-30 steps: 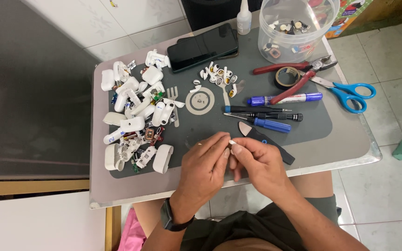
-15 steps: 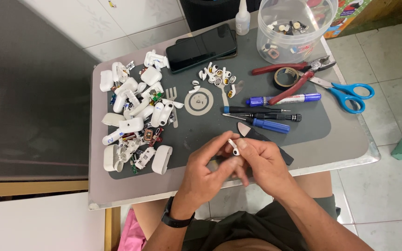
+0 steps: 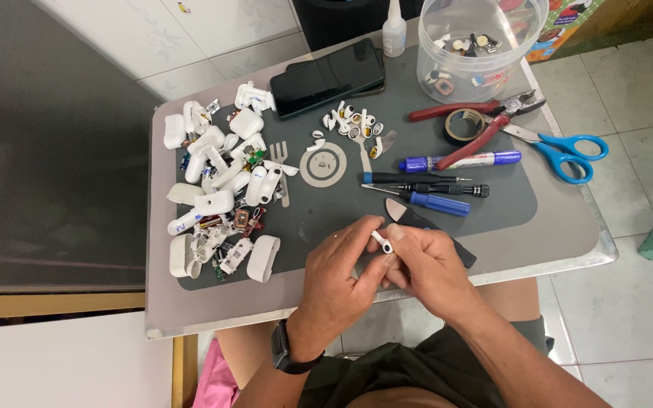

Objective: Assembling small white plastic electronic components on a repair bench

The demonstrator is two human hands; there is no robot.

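Observation:
My left hand [image 3: 339, 273] and my right hand [image 3: 428, 266] meet over the near edge of a small grey table [image 3: 561, 240]. Between their fingertips they pinch a small white earbud stem [image 3: 382, 242]. A black watch [image 3: 282, 353] sits on my left wrist. Just beyond my right hand lie a black pry tool [image 3: 417, 221] and a white pick [image 3: 396, 209] on the dark work mat [image 3: 493, 200].
A heap of broken white earbud cases [image 3: 221, 193] covers the mat's left. Further back are a black phone [image 3: 328, 75], a glue bottle [image 3: 394, 32], a clear tub of parts [image 3: 478, 45], red pliers [image 3: 478, 125], tape [image 3: 462, 125], blue scissors [image 3: 564, 151], a marker [image 3: 462, 161], screwdrivers [image 3: 428, 189].
My hands have shifted slightly apart, and the white earbud stem now stands out between the fingertips, turned more upright than a second ago.

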